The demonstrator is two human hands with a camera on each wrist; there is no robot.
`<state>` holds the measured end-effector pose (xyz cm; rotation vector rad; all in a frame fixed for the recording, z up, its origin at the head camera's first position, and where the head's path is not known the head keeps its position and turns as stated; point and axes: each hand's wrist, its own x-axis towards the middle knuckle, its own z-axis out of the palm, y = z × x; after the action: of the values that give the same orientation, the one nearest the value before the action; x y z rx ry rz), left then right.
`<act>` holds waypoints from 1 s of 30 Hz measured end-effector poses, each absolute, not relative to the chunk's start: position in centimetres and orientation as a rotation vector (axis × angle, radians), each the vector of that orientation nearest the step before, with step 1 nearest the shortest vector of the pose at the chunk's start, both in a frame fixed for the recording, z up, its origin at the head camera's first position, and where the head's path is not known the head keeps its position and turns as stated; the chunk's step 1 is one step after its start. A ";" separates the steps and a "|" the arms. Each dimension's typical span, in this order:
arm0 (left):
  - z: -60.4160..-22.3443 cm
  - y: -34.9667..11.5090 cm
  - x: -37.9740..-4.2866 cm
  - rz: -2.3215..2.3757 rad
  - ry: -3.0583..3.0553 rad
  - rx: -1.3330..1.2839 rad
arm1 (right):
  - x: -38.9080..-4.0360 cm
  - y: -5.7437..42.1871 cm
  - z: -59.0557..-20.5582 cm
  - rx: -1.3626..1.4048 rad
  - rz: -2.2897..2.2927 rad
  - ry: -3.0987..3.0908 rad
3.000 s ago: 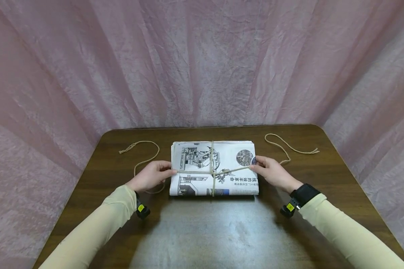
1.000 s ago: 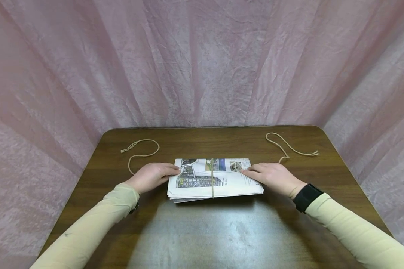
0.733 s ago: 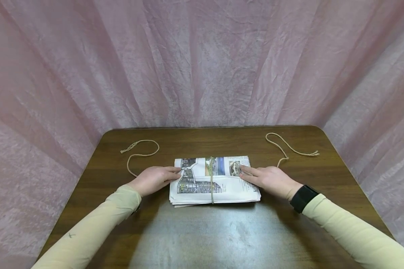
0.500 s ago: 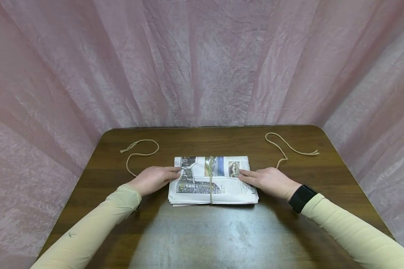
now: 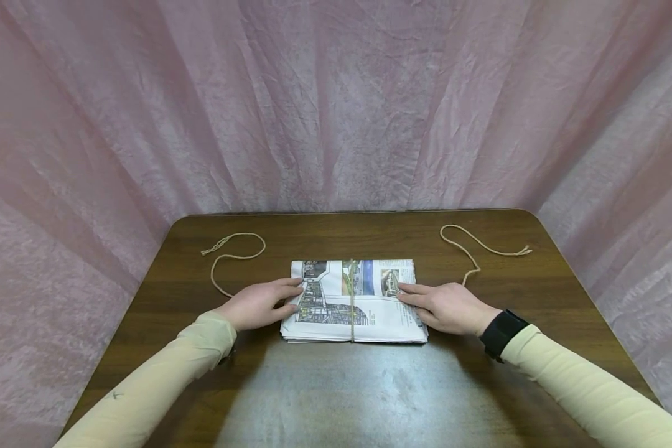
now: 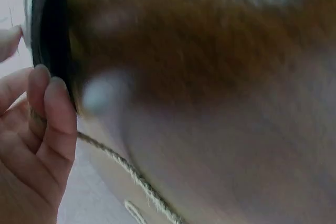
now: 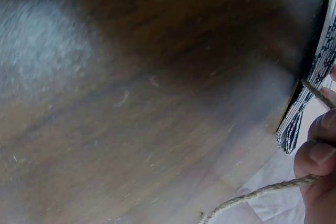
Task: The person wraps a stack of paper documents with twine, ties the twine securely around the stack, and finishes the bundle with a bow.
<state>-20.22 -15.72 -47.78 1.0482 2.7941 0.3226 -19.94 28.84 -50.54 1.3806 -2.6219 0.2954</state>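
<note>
Head view: A folded stack of white printed newspapers [image 5: 391, 318], crossed by a beige twisted rope [image 5: 352, 318], lies flat on the brown wooden table [image 5: 330, 398], just turned other side up; the flip looks complete. Roughly midway between the side edges, it sits between the left hand [image 5: 257, 305] and right hand [image 5: 450, 307], whose curled fingers grip rope trailing toward the far corners.

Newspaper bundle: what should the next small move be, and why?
Probably draw the rope inward over the newspaper bundle: the left hand and right hand each grip a length beside it, while its top shows one near-to-far strand, no knot.
</note>
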 end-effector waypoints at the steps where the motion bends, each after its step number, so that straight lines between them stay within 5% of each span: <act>1: -47.9 -15.7 -20.2 0.320 2.804 1.063 | -19.9 28.8 -50.6 1.374 0.297 -2.619; 16: -48.5 -15.3 -19.5 0.127 2.916 1.221 | -19.8 28.3 -50.9 1.382 0.183 -2.555; 30: -48.1 -19.1 -19.6 0.241 2.947 0.917 | -19.2 30.3 -50.3 1.193 0.211 -2.718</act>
<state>-19.55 -19.09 -48.11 0.9166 2.9466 0.2410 -19.18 30.25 -50.30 1.1926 -2.7185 0.2105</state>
